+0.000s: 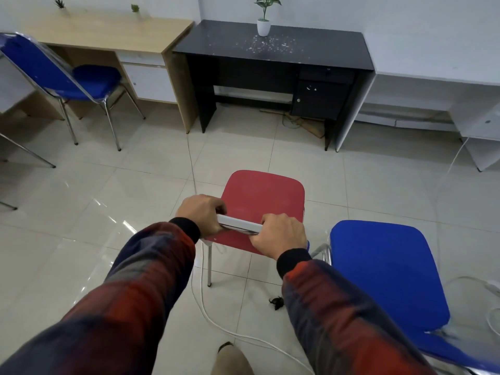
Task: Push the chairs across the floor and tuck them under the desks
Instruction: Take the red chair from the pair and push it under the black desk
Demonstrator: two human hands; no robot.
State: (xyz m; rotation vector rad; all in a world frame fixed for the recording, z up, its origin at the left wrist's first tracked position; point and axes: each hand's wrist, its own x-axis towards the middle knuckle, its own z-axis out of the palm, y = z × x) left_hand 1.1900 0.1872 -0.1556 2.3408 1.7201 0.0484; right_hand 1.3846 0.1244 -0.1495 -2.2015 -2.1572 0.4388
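Note:
A red chair stands on the tiled floor in the middle, its seat facing a black desk against the far wall. My left hand and my right hand both grip the top edge of its backrest, fingers curled over it. A blue chair stands close on the right of the red one. Another blue chair sits at the left by a wooden desk. The gap under the black desk holds no chair.
A white cable lies on the floor behind the red chair. A potted plant and white crumbs sit on the black desk. A white desk stands at the right. A chrome chair leg shows at far left.

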